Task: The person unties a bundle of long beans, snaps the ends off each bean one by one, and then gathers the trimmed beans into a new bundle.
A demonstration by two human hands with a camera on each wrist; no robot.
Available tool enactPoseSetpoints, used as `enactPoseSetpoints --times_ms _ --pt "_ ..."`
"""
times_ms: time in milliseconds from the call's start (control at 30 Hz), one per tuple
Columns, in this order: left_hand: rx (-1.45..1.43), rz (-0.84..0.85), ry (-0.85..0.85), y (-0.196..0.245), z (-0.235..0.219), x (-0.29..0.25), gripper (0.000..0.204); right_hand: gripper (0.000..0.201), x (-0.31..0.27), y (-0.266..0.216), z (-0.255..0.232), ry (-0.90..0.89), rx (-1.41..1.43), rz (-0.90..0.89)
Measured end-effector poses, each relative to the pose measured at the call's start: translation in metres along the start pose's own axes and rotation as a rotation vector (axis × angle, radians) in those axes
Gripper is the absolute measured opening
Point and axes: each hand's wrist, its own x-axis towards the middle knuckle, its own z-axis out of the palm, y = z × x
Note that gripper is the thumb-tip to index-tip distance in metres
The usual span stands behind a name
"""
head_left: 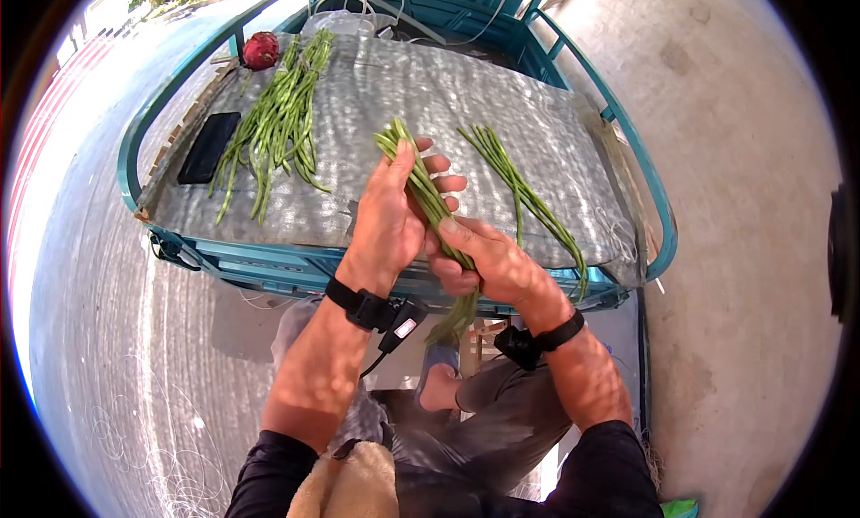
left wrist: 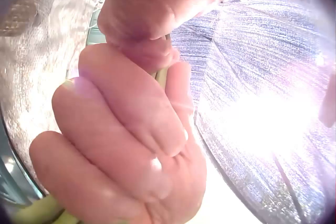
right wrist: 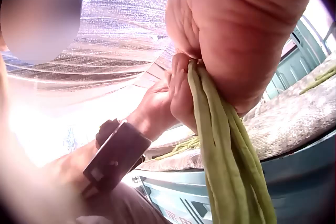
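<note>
A bundle of long green beans (head_left: pixel 428 196) is held in both hands above the near edge of the cloth-covered surface. My left hand (head_left: pixel 390 209) holds the upper part, its thumb against the beans and its other fingers spread behind them. Lower down, my right hand (head_left: pixel 488 258) grips the same bundle with curled fingers. In the right wrist view the beans (right wrist: pixel 226 155) hang below my right hand (right wrist: pixel 236 29). Bean pieces (left wrist: pixel 39 211) show at the bottom left of the left wrist view, where curled fingers hide most of the bundle.
The grey cloth (head_left: pixel 376 79) covers a teal cart bed with rails (head_left: pixel 645 178). A larger bean pile (head_left: pixel 278 115) lies left, beside a black phone (head_left: pixel 209 148) and a red fruit (head_left: pixel 261 51). A smaller bunch of beans (head_left: pixel 528 196) lies right.
</note>
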Motion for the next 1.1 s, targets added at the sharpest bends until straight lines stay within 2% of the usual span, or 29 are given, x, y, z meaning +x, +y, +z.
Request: enactPoseSetpoints --times_ms 167,233,367,433,500,533,633,733,833,933,1033,1100 --pt "-0.086 -0.032 -0.052 -0.002 0.002 0.000 0.039 0.049 0.000 0.002 -0.012 -0.077 0.050 0.022" --pt "-0.123 -0.063 -0.079 -0.004 -0.005 0.003 0.040 0.050 0.002 0.003 -0.011 -0.039 -0.162 -0.026" --pt "-0.060 -0.050 0.030 -0.009 -0.008 0.005 0.036 0.050 0.001 -0.003 -0.011 0.016 -0.554 -0.186" --pt "0.001 -0.041 0.100 -0.014 -0.013 0.008 0.034 0.045 0.002 -0.002 -0.032 0.118 -0.893 -0.371" --pt "0.042 -0.033 0.156 -0.017 -0.015 0.008 0.032 0.040 0.000 -0.005 -0.048 0.369 -1.070 -0.392" --pt "0.063 -0.029 0.182 -0.018 -0.016 0.008 0.031 0.037 -0.002 -0.007 -0.054 0.568 -1.072 -0.317" --pt "0.112 -0.079 0.233 -0.022 -0.016 0.009 0.029 0.034 0.000 0.010 -0.104 0.890 -1.166 -0.255" --pt "0.151 -0.118 0.209 -0.028 -0.012 0.006 0.028 0.034 -0.001 0.022 -0.120 0.983 -1.321 -0.180" --pt "0.155 -0.213 0.210 -0.032 -0.011 0.006 0.029 0.035 0.004 0.029 -0.124 1.010 -1.400 -0.127" --pt "0.222 -0.221 0.224 -0.038 -0.009 0.006 0.031 0.031 0.008 0.033 -0.134 1.036 -1.363 -0.084" --pt "0.203 -0.277 0.241 -0.037 -0.010 0.007 0.035 0.025 0.008 0.034 -0.145 1.044 -1.264 -0.127" --pt "0.144 -0.293 0.239 -0.037 -0.015 0.008 0.036 0.021 0.006 0.030 -0.150 1.017 -0.983 -0.145"
